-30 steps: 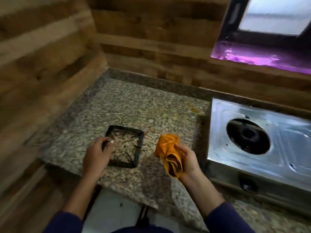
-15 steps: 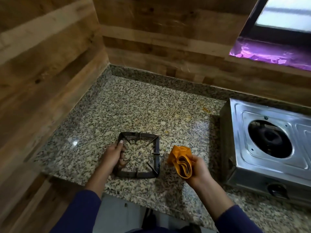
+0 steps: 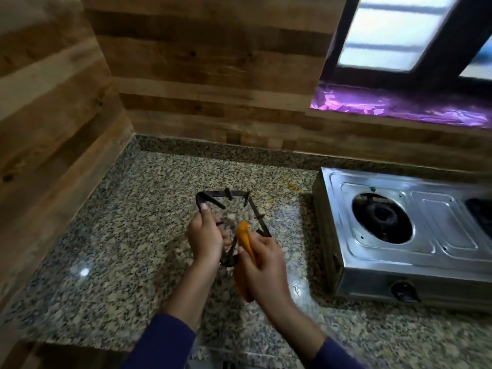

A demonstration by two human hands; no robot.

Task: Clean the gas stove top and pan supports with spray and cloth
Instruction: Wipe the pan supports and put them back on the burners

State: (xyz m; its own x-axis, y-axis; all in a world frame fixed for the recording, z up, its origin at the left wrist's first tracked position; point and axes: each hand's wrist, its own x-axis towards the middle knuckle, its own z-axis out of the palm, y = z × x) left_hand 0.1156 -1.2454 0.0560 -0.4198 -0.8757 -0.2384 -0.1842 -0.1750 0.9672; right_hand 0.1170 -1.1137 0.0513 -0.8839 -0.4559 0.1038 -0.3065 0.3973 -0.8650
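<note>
Head view: a person in dark blue sleeves stands at a speckled stone tabletop (image 3: 119, 249) in a corner with wooden walls.
Left hand (image 3: 205, 237): its fingers curl round the left side of the black pan support (image 3: 234, 194), with the thumb up along the bar.
Pan support: a square metal frame, held tilted over the tabletop, left of the stove.
Right hand (image 3: 263, 267): it grips a folded orange cloth (image 3: 243, 235) and looks a bit blurry.
Cloth: it touches the near side of the pan support, between the two hands.
Gas stove (image 3: 399, 275): shiny steel, on the tabletop at the right, with a round black burner (image 3: 380, 217) and a dark knob (image 3: 404, 291) on the front.
</note>
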